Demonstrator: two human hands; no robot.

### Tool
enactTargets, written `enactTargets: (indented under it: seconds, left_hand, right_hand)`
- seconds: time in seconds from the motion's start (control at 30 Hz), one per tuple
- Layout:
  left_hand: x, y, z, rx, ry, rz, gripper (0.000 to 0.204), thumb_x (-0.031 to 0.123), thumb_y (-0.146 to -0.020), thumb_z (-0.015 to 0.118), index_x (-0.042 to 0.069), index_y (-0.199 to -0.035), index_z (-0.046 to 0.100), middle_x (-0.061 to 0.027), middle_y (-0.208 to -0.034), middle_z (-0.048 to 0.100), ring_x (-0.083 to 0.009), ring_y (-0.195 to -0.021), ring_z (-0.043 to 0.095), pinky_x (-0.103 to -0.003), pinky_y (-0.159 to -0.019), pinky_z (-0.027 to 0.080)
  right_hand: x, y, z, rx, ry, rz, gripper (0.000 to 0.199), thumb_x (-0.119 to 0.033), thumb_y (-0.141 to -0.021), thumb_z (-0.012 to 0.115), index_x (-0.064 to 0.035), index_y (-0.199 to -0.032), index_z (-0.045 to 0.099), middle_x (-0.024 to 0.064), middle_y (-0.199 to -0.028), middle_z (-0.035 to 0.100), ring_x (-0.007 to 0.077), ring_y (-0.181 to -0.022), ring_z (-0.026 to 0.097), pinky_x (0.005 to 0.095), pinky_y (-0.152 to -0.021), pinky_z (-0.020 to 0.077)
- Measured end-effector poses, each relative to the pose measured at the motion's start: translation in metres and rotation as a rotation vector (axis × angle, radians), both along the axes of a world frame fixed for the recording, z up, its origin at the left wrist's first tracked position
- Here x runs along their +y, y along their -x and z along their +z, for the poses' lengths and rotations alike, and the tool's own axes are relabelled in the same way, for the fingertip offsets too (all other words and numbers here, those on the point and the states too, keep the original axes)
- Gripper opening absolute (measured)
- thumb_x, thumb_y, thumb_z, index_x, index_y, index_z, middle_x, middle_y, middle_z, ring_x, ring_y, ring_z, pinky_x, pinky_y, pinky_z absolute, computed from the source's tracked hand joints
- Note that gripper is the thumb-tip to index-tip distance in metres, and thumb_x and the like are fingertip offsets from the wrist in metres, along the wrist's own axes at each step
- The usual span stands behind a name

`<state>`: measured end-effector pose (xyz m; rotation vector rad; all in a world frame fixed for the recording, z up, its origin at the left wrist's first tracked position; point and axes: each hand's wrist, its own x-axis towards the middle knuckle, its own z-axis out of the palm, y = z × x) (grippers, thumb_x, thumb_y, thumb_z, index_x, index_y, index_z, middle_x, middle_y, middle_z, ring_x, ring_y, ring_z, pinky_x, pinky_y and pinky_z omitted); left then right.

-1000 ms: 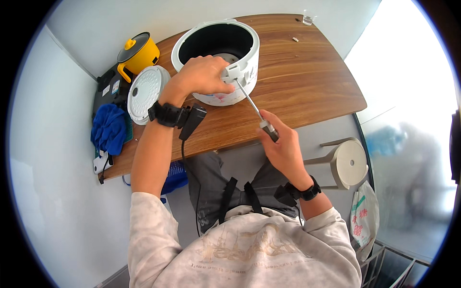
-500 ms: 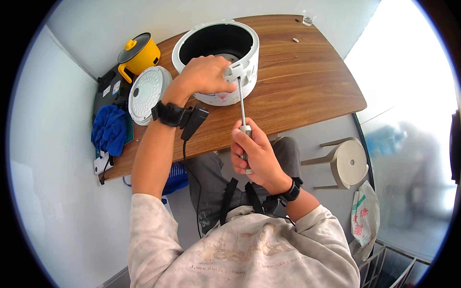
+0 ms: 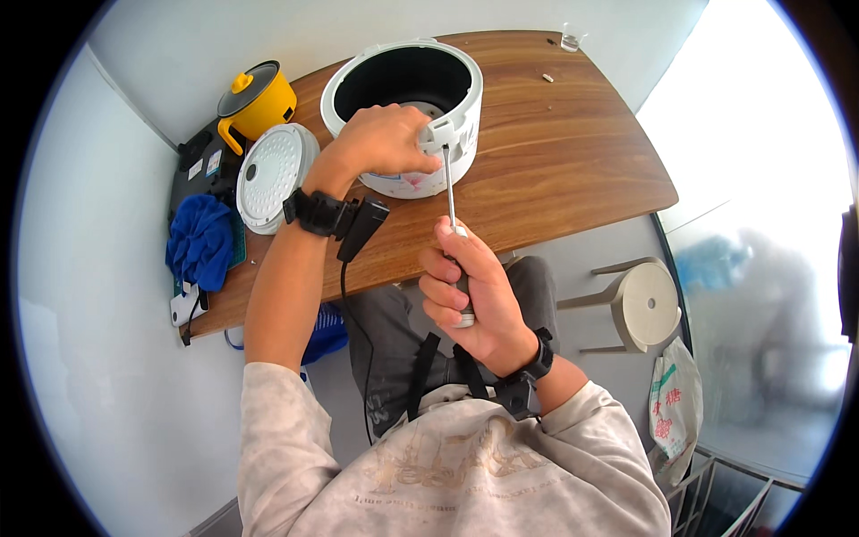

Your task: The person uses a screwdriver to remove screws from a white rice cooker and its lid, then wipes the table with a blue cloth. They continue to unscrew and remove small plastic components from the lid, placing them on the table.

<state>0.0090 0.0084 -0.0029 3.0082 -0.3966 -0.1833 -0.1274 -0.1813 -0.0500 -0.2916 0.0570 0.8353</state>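
A white rice cooker body (image 3: 465, 134) with a dark inside stands on the wooden table, its lid off. My left hand (image 3: 386, 140) is closed over its near rim, fingers reaching inward and the thumb on the outer side, by a white bracket at the rim. My right hand (image 3: 474, 291) is wrapped round the grey handle of a screwdriver (image 3: 450, 188). The shaft points up and away from me, and its tip meets the bracket just right of my left thumb. Whatever the tip is set into is too small to make out.
The round white lid (image 3: 277, 179) leans left of the cooker. Beyond it are a yellow pot (image 3: 259, 103) and a blue cloth (image 3: 199, 242). A clear glass (image 3: 573, 38) stands at the table's far right edge. A beige stool (image 3: 649, 304) is at the right.
My right hand has rolled around the screwdriver handle, so more of its curled fingers show. The tip stays at the bracket, and my left hand keeps its place on the rim.
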Motion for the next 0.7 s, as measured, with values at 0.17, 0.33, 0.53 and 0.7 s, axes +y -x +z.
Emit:
enactTargets:
  seconds: [0.17, 0.33, 0.53, 0.7]
  left_hand:
    - [0.002, -0.002, -0.002, -0.014, -0.005, -0.02, 0.048, 0.05, -0.071, 0.073, 0.006, -0.092, 0.075, -0.0167, -0.086, 0.075, -0.0357, -0.085, 0.073, -0.044, -0.074, 0.058]
    - [0.002, -0.002, -0.002, -0.011, -0.034, -0.015, 0.043, 0.046, -0.073, 0.073, 0.01, -0.097, 0.076, -0.0135, -0.083, 0.075, -0.0336, -0.08, 0.073, -0.041, -0.074, 0.057]
    - [0.002, -0.002, 0.001, 0.018, -0.042, -0.008, 0.045, 0.048, -0.075, 0.074, 0.01, -0.098, 0.076, -0.0148, -0.087, 0.075, -0.0345, -0.083, 0.073, -0.042, -0.077, 0.057]
    - [0.002, 0.0, -0.002, -0.028, -0.02, -0.031, 0.048, 0.051, -0.075, 0.075, 0.011, -0.103, 0.075, -0.0152, -0.091, 0.076, -0.0352, -0.087, 0.073, -0.042, -0.078, 0.057]
  right_hand:
    - [0.009, 0.004, 0.017, 0.143, -0.116, -0.036, 0.01, -0.024, -0.106, 0.055, -0.0194, -0.101, 0.048, -0.0038, -0.074, 0.042, 0.0066, -0.053, 0.039, 0.023, -0.044, 0.0316]
    - [0.009, 0.002, 0.018, 0.202, -0.294, -0.01, 0.011, -0.024, -0.106, 0.054, -0.0182, -0.099, 0.049, -0.0037, -0.073, 0.042, 0.0066, -0.054, 0.039, 0.0234, -0.045, 0.0324]
    - [0.002, 0.0, 0.004, 0.125, -0.161, -0.002, 0.007, -0.025, -0.104, 0.055, -0.0174, -0.104, 0.056, -0.0017, -0.072, 0.044, 0.0091, -0.053, 0.041, 0.0257, -0.046, 0.0338]
    - [-0.022, -0.001, -0.004, 0.026, -0.04, -0.015, 0.009, -0.022, -0.099, 0.056, -0.0164, -0.106, 0.059, 0.0002, -0.07, 0.045, 0.011, -0.052, 0.042, 0.0271, -0.045, 0.0344]
